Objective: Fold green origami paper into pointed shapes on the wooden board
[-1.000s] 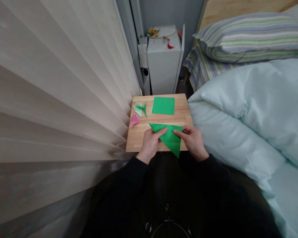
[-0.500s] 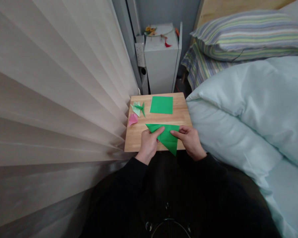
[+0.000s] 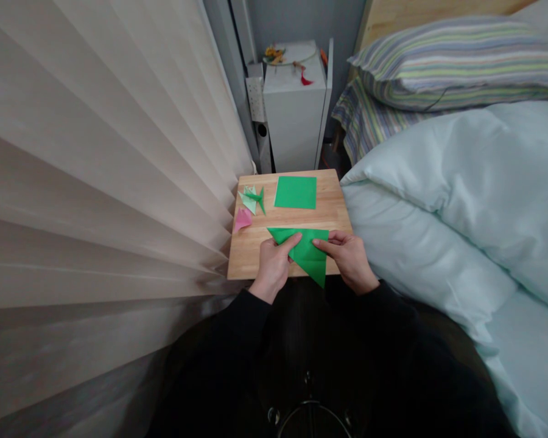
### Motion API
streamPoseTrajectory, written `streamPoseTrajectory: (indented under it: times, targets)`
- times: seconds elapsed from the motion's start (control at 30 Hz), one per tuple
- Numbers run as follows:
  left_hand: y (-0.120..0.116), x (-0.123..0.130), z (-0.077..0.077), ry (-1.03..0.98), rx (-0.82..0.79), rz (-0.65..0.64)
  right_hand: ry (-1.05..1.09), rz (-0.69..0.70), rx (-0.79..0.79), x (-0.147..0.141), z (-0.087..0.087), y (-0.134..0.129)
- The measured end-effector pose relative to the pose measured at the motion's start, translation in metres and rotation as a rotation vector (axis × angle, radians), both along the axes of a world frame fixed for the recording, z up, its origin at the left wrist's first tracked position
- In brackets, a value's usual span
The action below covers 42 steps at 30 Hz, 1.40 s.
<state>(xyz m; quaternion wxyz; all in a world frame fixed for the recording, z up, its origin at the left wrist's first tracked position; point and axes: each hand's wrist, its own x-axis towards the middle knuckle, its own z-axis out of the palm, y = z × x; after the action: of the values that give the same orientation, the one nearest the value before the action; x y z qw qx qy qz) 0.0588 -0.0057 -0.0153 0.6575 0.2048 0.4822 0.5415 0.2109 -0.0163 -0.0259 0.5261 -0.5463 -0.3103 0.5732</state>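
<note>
Pleated curtain [image 3: 119, 158], pale, down the left side. Wall [image 3: 301, 21] behind: blue-gray. Cabinet [image 3: 295, 121]: white, against wall, just beyond table [image 3: 246, 255], light wood. Bed on the right: wood headboard [image 3: 420, 13], striped pillow [image 3: 466, 61], pale blue duvet [image 3: 466, 164], rumpled. Light dim, soft. Floor dark, detail unclear.

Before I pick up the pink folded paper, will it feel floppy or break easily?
The pink folded paper is probably very light, being small and apparently just paper. Its folds may stiffen it a little, but its thin edges could crush if squeezed.
</note>
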Motion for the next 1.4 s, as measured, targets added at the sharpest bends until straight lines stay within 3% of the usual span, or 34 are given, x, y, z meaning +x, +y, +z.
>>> streamPoseTrajectory:
  times: [0.43,0.73,1.4]
  targets:
    - [0.000,0.002,0.002,-0.009,-0.020,0.029,0.053,-0.007,-0.036,-0.001,0.005,0.000]
    - [0.000,-0.002,0.003,0.032,-0.001,-0.025,-0.034,0.166,0.055,0.000,0.007,-0.004]
    - [0.025,-0.043,0.014,0.045,0.132,0.000,-0.127,0.140,0.061,0.002,0.001,-0.006]
